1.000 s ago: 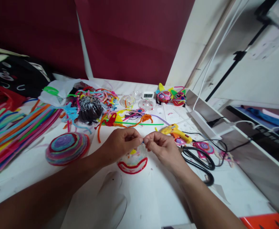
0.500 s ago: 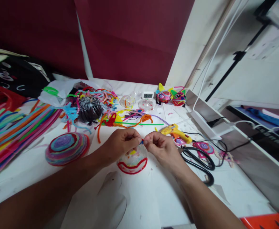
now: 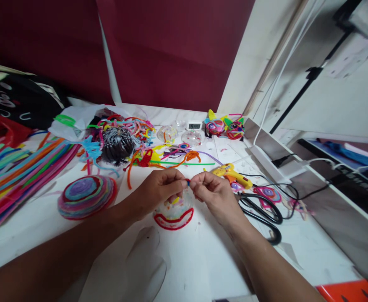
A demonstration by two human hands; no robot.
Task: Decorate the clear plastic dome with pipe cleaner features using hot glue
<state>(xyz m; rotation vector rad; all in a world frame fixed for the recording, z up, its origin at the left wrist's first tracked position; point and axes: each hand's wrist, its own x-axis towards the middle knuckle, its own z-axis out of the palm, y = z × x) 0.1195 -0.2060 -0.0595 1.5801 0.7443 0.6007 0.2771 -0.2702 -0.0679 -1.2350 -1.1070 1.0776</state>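
My left hand [image 3: 165, 188] and my right hand [image 3: 213, 193] meet fingertip to fingertip over the middle of the table. Pinched between them is a small blue and red piece [image 3: 188, 182], probably pipe cleaner; most of it is hidden by the fingers. Just below the hands sits a clear plastic dome [image 3: 186, 203] with bits of colour on it. Along its front edge runs a red pipe cleaner outline [image 3: 173, 227] curved like a smile. The left hand covers part of the dome.
At left lie a coiled multicoloured disc [image 3: 84, 195] and a bundle of pipe cleaners [image 3: 29, 180]. A yellow glue gun [image 3: 236, 175] and black-handled scissors [image 3: 261, 214] are on the right, near cables. Behind stand a small clock [image 3: 194, 126], clear domes [image 3: 191, 138] and decorated cat-like pieces [image 3: 224, 126].
The fingertips have shifted slightly around the small piece, and more red shows on it. Otherwise the view has only drifted a little.
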